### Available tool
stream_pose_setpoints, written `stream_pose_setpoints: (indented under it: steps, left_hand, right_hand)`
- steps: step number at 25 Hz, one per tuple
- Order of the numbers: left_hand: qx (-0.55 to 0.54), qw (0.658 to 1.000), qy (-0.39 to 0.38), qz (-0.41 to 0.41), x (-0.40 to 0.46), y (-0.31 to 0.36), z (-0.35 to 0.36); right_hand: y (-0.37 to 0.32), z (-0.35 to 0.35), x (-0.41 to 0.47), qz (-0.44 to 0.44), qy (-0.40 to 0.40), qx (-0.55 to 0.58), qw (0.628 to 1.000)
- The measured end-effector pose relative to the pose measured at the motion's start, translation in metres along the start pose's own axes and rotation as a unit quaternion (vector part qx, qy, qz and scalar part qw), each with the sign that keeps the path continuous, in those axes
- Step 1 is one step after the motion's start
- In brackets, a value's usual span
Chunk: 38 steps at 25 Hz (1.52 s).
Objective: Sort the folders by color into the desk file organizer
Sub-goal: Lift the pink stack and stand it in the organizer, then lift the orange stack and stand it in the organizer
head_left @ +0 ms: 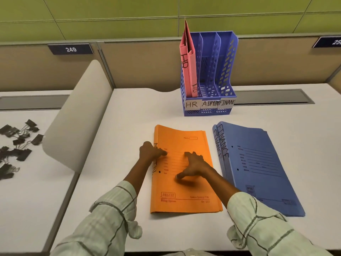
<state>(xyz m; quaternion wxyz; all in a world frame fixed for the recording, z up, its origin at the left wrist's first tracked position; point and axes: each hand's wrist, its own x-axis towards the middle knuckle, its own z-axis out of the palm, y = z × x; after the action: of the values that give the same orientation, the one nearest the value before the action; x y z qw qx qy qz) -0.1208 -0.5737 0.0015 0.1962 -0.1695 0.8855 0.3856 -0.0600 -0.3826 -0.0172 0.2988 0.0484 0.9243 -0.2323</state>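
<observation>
Resting on the white desk [129, 108], the orange folders [184, 191] lie flat as a stack at centre, near edge toward the person. The left hand [150, 151] sits at the stack's left spine edge, fingers curled onto the cover; whether it grips the edge cannot be determined. The right hand [193, 166] lies spread and released, fingertips pressing the top cover. Just right of this stack, apart from it, lie the blue folders [258, 172], spines marked FINANCE. At the far side stands the blue file organizer [208, 74], with compartments labelled HR, ADMIN and FINANCE. Two pink folders [188, 67] stand upright in its left HR compartment. Black binder clips [16, 145] lie scattered on the adjacent desk at left.
</observation>
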Motion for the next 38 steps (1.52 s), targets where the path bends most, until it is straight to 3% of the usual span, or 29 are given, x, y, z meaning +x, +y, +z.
stream_pose_setpoints:
  steps: [6, 9, 14, 18, 21, 24, 28, 34, 38]
  left_hand:
    - [-0.197, 0.974, -0.092, 0.064, -0.030, 0.025, -0.009]
    - [-0.265, 0.953, -0.072, 0.132, -0.050, 0.058, -0.018]
    - [-0.255, 0.913, -0.032, 0.316, -0.081, 0.138, -0.048]
    - [-0.261, 0.847, 0.026, 0.462, -0.112, 0.202, -0.058]
    - [-0.241, 0.813, 0.075, 0.524, -0.114, 0.244, -0.061]
    - [-0.244, 0.799, 0.088, 0.542, -0.102, 0.279, -0.062]
    - [-0.265, 0.813, 0.092, 0.510, -0.069, 0.314, -0.051]
    - [-0.300, 0.839, 0.087, 0.446, -0.011, 0.343, -0.018]
    - [-0.301, 0.837, 0.078, 0.450, 0.018, 0.344, 0.004]
  right_hand:
    - [-0.005, -0.012, -0.017, -0.028, 0.017, 0.113, 0.993]
    - [-0.011, -0.051, -0.033, -0.065, 0.042, 0.192, 0.978]
    - [-0.028, -0.147, -0.087, -0.183, 0.081, 0.285, 0.937]
    - [-0.037, -0.219, -0.109, -0.271, 0.148, 0.212, 0.927]
    - [-0.038, -0.268, -0.102, -0.310, 0.211, 0.141, 0.916]
    - [-0.038, -0.300, -0.082, -0.338, 0.282, 0.118, 0.890]
    - [-0.030, -0.327, -0.035, -0.356, 0.326, 0.121, 0.867]
    - [-0.004, -0.354, 0.044, -0.324, 0.330, 0.125, 0.877]
    - [0.013, -0.352, 0.075, -0.307, 0.332, 0.111, 0.885]
